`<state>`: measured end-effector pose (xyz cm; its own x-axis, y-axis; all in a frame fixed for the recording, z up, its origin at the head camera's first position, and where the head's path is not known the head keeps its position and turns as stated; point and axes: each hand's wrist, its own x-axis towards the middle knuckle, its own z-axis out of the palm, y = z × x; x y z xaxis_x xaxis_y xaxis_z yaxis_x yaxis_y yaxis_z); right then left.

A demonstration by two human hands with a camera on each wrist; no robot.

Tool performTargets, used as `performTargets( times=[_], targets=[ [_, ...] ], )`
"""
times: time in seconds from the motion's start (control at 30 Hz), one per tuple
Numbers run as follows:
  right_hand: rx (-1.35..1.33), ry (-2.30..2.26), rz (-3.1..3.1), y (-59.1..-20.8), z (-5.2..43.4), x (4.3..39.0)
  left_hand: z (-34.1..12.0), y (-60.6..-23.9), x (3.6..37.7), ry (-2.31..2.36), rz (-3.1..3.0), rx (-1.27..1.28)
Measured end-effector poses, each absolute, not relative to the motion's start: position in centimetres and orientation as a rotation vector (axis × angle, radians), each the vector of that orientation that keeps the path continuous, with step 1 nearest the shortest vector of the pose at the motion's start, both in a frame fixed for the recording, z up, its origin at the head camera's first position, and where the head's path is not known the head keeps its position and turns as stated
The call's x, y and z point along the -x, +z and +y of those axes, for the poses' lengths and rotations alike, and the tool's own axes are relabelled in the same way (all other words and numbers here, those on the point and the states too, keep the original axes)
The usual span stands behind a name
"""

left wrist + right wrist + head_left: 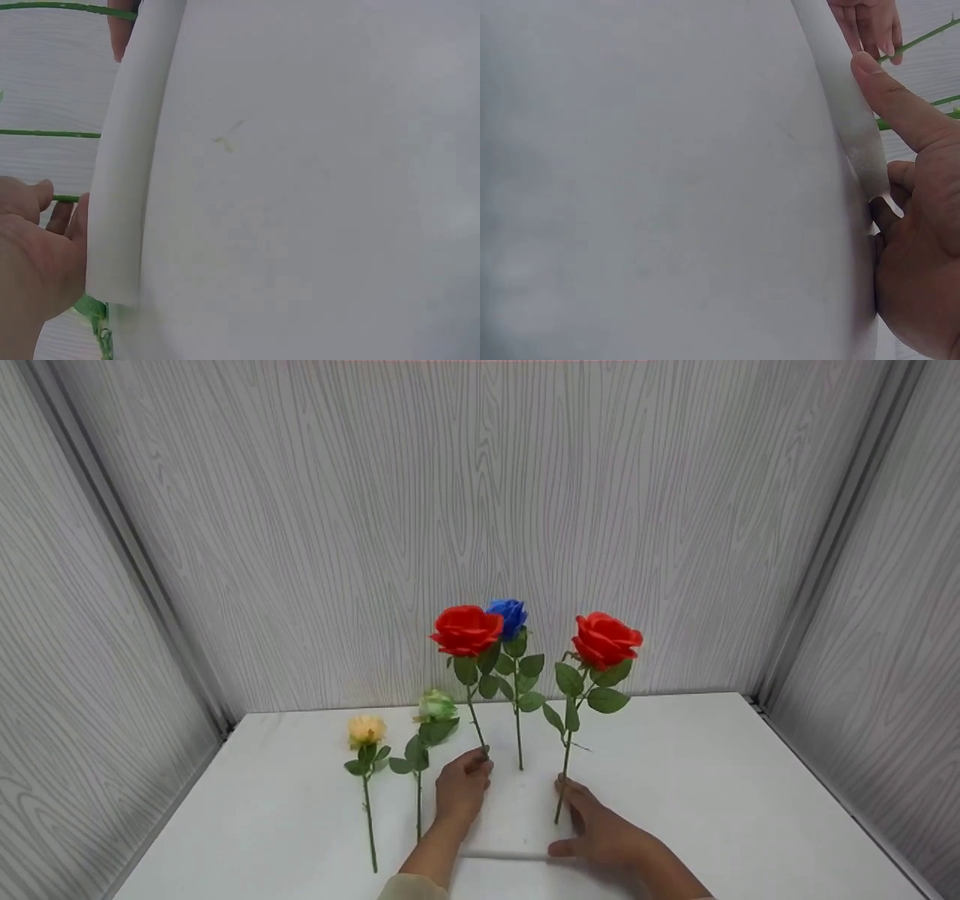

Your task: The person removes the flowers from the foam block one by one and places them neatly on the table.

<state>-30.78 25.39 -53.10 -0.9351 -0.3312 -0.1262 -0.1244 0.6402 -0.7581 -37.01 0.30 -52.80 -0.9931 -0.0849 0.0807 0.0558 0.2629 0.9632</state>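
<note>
My left hand (461, 789) pinches the lower stem of a red rose (466, 630) over the left side of a white foam block (506, 829). A second red rose (606, 640) stands upright with its stem end at the block's right side. Behind, a blue rose (508, 617) stands upright, its stem meeting the block's far part. My right hand (609, 831) grips the block's right side, thumb near the front edge and fingers farther back. In the right wrist view the thumb (892, 94) lies along the block's edge. The held stem's lower tip is hidden by my left fingers.
Left of the block, a yellow rose (366, 732) and a pale green rose (435, 706) lie on the white table (247, 810). Wood-grain panels (480, 510) enclose the table at the back and both sides.
</note>
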Motion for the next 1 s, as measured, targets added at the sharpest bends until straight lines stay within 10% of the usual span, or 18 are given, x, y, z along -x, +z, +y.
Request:
performTargets(
  times=[1.0],
  targets=[
    [0.345, -1.175, 2.603, -53.18, 25.41, 30.85, 0.92, -53.14, 36.49, -1.776, -2.300, -0.055]
  ],
)
